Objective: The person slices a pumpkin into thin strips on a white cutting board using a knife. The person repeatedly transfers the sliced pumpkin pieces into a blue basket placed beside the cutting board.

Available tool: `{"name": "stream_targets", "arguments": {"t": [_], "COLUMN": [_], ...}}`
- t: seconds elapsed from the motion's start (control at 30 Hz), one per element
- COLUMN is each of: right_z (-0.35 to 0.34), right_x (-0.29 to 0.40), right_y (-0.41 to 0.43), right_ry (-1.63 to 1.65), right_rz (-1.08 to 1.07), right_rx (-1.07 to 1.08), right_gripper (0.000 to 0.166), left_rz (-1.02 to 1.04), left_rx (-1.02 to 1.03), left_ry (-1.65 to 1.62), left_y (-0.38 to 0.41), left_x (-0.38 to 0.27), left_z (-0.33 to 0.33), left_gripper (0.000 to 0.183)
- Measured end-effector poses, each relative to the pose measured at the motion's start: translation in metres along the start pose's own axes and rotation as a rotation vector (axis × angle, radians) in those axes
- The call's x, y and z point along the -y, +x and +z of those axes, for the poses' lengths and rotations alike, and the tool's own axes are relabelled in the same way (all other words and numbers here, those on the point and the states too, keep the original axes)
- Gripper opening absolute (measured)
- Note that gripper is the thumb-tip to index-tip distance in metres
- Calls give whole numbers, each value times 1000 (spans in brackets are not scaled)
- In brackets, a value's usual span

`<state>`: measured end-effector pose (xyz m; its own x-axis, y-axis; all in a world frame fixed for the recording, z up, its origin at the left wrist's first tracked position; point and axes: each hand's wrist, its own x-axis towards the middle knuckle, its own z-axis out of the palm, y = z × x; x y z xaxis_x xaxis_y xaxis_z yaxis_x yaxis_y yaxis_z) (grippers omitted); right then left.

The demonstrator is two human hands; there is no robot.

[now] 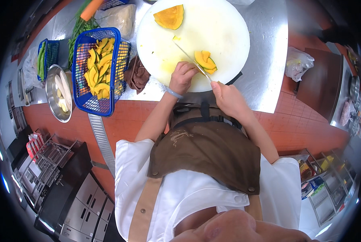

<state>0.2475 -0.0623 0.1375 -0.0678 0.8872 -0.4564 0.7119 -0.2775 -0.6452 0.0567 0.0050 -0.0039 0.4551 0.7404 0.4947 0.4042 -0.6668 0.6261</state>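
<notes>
My right hand (230, 98) grips a kitchen knife (185, 51), its blade slanting up and left over a round white cutting board (228, 33). On the blade's left side my left hand (182, 77) rests with fingers curled at the board's near edge. Whether it pinches a piece cannot be made out. Several cut pumpkin slices (205, 60), yellow with green rind, lie just right of the blade. Near the blade's tip is a small pumpkin scrap (176, 37). A larger pumpkin wedge (170, 17) sits toward the board's far left.
Left of the board, a blue plastic basket (112, 104) holds pumpkin slices beside a crumpled brown cloth (137, 75). Beyond are a steel bowl (49, 93) with pale peeled vegetables, a small basket (52, 56) of green pods and a carrot (91, 9). The steel table (263, 75) ends at right.
</notes>
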Motion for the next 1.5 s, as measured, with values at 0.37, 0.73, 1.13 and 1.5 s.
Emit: {"name": "stream_targets", "arguments": {"t": [0.37,0.73,1.13,1.5], "right_z": [12,19,15,-7], "right_x": [-4,-5,-16,13], "right_y": [-9,-5,43,-6], "right_ry": [-34,-74,56,35], "right_rz": [48,99,86,88], "right_rx": [23,32,103,97], "right_gripper": [58,57,61,60], "left_rz": [3,-2,69,62], "left_rx": [24,38,77,33], "left_ry": [18,7,-24,-42], "left_y": [1,3,-2,1], "left_x": [-3,-4,-2,-1], "left_z": [-2,-2,2,-1], "left_gripper": [33,34,32,29]}}
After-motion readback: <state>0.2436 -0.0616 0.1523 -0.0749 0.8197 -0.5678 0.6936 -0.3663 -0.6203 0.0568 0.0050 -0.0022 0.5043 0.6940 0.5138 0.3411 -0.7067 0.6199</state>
